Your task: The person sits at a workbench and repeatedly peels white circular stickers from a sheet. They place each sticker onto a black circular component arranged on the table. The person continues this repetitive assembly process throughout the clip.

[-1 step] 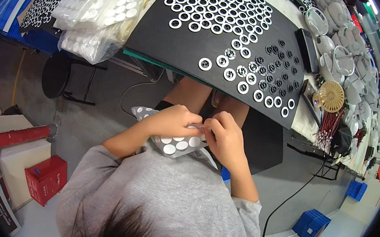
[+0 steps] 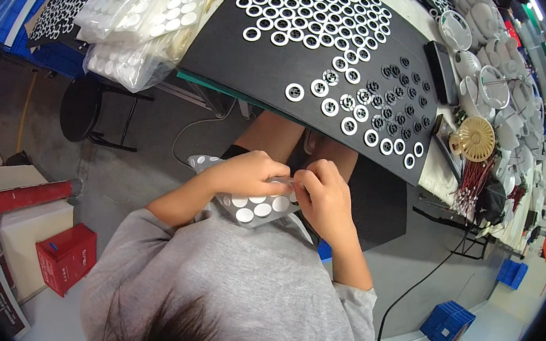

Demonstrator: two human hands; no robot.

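- Left hand (image 2: 249, 171) curled, fingers closed over the top edge of a grey sheet of round white stickers (image 2: 252, 207); sheet held low in front of the torso, below the near edge of the black mat (image 2: 263, 70).
- Right hand (image 2: 323, 196) closed too, fingertips pinched at the same sheet's upper right edge, just beside the left hand's fingertips; the two hands touch or nearly touch. What sits between the pinching fingers is too small to tell.
- Sheet bends, one corner sticking out left past the left wrist; several white discs show on its underside part.
- Black mat on the bench above the hands carries rows of white rings (image 2: 316, 15) at its far part and small dark round parts (image 2: 394, 97) toward the right.
- Clear bags of white discs (image 2: 143, 17) lie left of the mat.
- A gold round grille (image 2: 474, 138) sits right of the mat, with clear round covers (image 2: 495, 81) beyond it.
- Red box (image 2: 65, 256) on the floor at lower left; blue crate (image 2: 446, 324) at lower right.
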